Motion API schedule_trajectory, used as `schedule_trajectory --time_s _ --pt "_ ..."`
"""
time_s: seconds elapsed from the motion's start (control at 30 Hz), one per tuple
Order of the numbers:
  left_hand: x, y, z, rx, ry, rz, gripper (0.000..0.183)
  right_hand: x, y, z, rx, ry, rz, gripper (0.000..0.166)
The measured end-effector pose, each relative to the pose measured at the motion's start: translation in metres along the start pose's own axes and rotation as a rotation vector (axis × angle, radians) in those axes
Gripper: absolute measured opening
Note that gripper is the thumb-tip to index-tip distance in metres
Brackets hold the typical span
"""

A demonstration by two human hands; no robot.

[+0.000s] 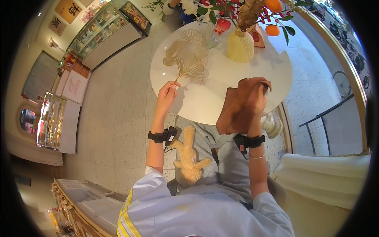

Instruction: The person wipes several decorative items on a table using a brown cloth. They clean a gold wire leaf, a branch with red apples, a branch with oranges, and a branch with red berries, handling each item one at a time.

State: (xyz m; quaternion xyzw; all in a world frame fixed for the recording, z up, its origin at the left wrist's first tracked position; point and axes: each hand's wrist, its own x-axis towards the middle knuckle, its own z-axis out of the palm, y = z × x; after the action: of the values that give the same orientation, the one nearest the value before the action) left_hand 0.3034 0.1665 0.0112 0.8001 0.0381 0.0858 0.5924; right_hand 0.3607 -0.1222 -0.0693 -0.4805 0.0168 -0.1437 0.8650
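Note:
My left hand (167,95) pinches the thin stem of a golden, fan-shaped openwork ginkgo leaf ornament (192,67) over the left side of a round white table (198,103). More of these leaf sprays (185,49) spread out behind it, overlapping, beside a clear glass vase (212,40). In my right hand (260,100) is a brown cloth (235,111), bunched at the top and hanging over the table's front edge. The cloth hides part of my fingers. A tan plush toy (189,151) lies across my lap.
Toward the back of the table stand a cream ribbed vase (241,47) with berry and orange-fruit branches and a red-and-tan card stand (258,37). A glass display case (97,32) is at the far left. A window frame (345,53) runs along the right. White fabric (322,177) hangs lower right.

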Motion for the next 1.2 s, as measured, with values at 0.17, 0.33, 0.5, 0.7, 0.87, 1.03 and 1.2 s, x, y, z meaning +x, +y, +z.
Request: schedule_trajectory --time_s 0.17,0.33,0.5,0.7,0.87,1.03,1.2 --pt "0.039 -0.045 -0.002 -0.041 -0.129 -0.162 0.020 0.002 0.008 -0.006 0.110 0.024 0.094 0.043" --pt "0.056 -0.033 0.017 -0.168 -0.131 -0.296 0.022 0.006 0.013 -0.008 0.092 0.076 0.106 0.045" --pt "0.054 -0.032 0.020 -0.188 -0.361 -0.261 0.020 0.005 0.013 -0.004 0.122 0.028 0.094 0.042" --pt "0.026 0.015 0.016 -0.479 -0.315 -0.136 0.013 -0.015 -0.019 0.014 0.248 -0.074 0.087 0.039" --pt "0.032 0.070 0.010 -0.613 -0.257 0.181 0.012 0.003 0.008 -0.008 0.010 0.061 0.118 0.042" --pt "0.054 0.082 0.010 -0.545 -0.254 0.143 0.012 0.001 0.009 -0.003 0.023 0.070 0.091 0.046" --pt "0.099 0.010 0.015 -0.352 -0.195 -0.106 0.012 -0.003 0.003 0.002 -0.057 0.060 0.038 0.046"
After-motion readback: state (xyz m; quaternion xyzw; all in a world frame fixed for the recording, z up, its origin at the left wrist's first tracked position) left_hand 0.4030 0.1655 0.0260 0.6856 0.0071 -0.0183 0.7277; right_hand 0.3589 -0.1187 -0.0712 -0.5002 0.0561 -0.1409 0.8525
